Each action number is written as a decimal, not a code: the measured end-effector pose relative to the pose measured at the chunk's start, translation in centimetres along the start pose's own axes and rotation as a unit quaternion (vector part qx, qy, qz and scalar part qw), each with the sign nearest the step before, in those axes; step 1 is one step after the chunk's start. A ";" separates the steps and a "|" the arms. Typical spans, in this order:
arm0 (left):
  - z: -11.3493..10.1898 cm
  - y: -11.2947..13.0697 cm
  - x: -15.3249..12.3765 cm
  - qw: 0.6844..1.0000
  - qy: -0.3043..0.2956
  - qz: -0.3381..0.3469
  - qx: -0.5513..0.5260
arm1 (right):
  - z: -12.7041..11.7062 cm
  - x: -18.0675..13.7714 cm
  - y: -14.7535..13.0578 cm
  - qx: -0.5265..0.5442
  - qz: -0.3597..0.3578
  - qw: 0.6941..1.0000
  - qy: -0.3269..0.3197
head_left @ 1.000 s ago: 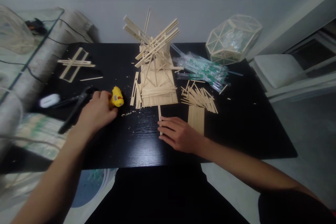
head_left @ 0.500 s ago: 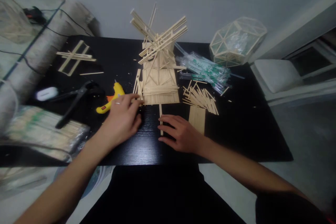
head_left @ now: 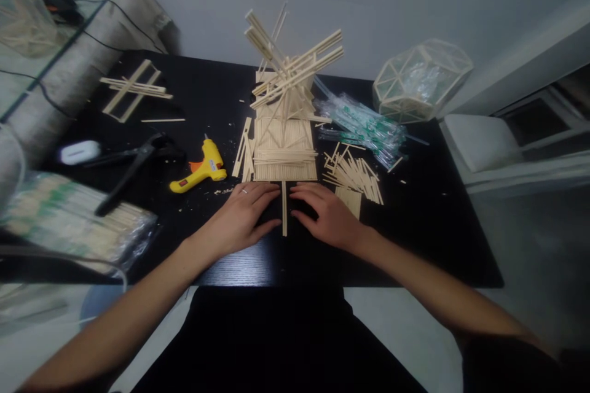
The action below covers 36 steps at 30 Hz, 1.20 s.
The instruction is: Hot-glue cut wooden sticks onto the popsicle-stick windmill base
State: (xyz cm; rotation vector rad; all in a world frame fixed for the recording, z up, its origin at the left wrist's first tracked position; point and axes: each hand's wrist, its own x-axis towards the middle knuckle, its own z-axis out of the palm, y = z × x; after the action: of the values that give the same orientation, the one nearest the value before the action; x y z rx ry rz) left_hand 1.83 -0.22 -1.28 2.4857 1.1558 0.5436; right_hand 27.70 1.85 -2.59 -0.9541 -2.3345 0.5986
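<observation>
A narrow pair of wooden sticks (head_left: 284,212) lies on the black table, pointing away from me. My left hand (head_left: 246,212) rests to the left of the sticks, fingers curved and apart, fingertips close to them. On the other side my right hand (head_left: 327,212) mirrors it, thumb and fingers spread, with a small gap to the sticks. Neither hand holds anything. Just beyond stands a windmill model (head_left: 290,104) built of sticks, its crossed blades upright over a slatted base (head_left: 286,169).
Left of the model lie a yellow glue gun (head_left: 203,167), black pliers (head_left: 133,172), a bagged bundle of sticks (head_left: 78,218) and a crossed stick frame (head_left: 133,91). To the right are loose short sticks (head_left: 357,175), plastic wrappers (head_left: 369,126) and a geometric glass-like box (head_left: 421,81).
My left hand has moved right from beside the glue gun to the stick pair. My right hand has shifted forward and off the sticks. The view has turned slightly.
</observation>
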 end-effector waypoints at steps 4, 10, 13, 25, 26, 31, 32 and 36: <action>0.4 0.1 -0.1 1.000 -0.003 -0.001 0.003 | 0.1 0.6 0.1 -0.015 -0.019 0.999 -0.022; 0.4 0.5 0.0 1.000 -0.002 -0.001 0.002 | 0.5 0.8 -0.1 -0.011 -0.023 1.000 -0.009; 0.2 0.6 0.0 1.000 -0.013 -0.001 -0.004 | 0.7 0.7 -0.1 -0.005 -0.023 1.000 -0.002; -0.2 0.3 0.0 0.999 -0.046 -0.001 0.016 | 0.8 0.8 -0.1 0.020 -0.004 1.000 -0.015; -0.2 0.3 0.0 0.999 -0.046 -0.001 0.016 | 0.8 0.8 0.0 0.023 -0.005 1.000 -0.015; -0.4 0.3 0.1 0.999 -0.049 0.004 0.023 | 0.7 0.8 0.2 0.027 -0.013 0.999 -0.015; -0.5 0.3 0.1 0.998 -0.053 0.005 0.026 | 0.7 0.8 0.2 0.028 -0.013 0.999 -0.016; -0.6 0.3 0.0 0.997 -0.061 0.006 0.037 | 0.7 0.7 0.2 0.029 -0.014 0.999 -0.017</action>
State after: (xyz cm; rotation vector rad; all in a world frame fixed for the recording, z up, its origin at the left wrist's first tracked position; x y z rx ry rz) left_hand 1.75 -0.30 -0.59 2.5505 1.1350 0.3534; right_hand 26.94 2.42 -2.98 -0.8906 -2.3433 0.6718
